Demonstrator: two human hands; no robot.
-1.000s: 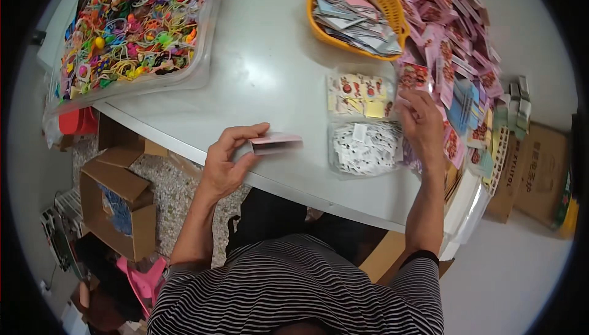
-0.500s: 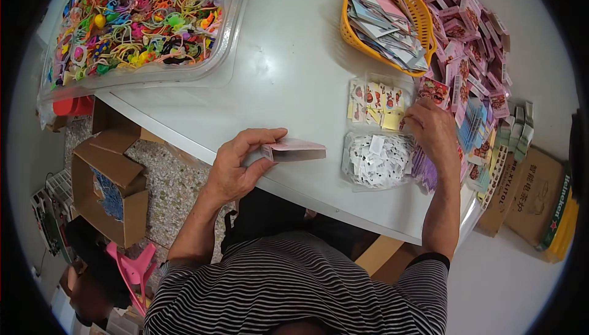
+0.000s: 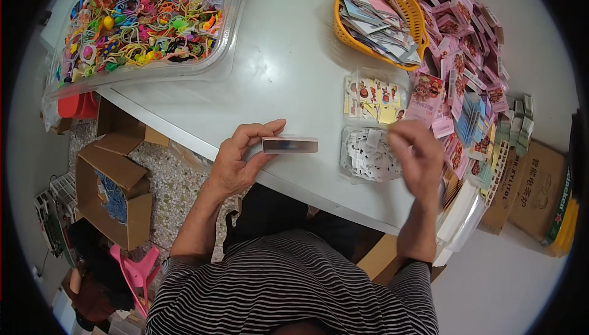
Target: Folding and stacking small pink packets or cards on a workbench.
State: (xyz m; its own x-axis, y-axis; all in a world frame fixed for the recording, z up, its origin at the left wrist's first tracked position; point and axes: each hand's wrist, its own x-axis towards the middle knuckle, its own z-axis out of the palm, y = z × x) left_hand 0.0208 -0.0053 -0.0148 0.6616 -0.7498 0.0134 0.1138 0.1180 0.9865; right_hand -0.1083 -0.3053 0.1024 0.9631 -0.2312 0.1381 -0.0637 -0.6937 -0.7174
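Note:
My left hand (image 3: 234, 158) is closed round one end of a small flat pink box (image 3: 289, 145) above the table's front edge. The box's open end faces me, and its inside looks dark with a bit of blue. My right hand (image 3: 420, 160), slightly blurred, hovers at the right side of a clear tray of small white printed slips (image 3: 368, 154). Its thumb and fingers are drawn together; what lies between them, if anything, I cannot make out. Just behind that tray stands another clear tray with yellow-backed picture stickers (image 3: 375, 99).
A yellow basket (image 3: 423, 25) of folded cards stands far right, beside a heap of pink boxes (image 3: 469, 46). A clear bin (image 3: 224, 59) of colourful corded trinkets fills the far left. Cardboard boxes (image 3: 138, 209) and a pink stool (image 3: 136, 270) are on the floor at left.
My right hand has moved nearer to me and left, from the yellow sticker tray to the white slips. The pink box has turned so its open end shows more.

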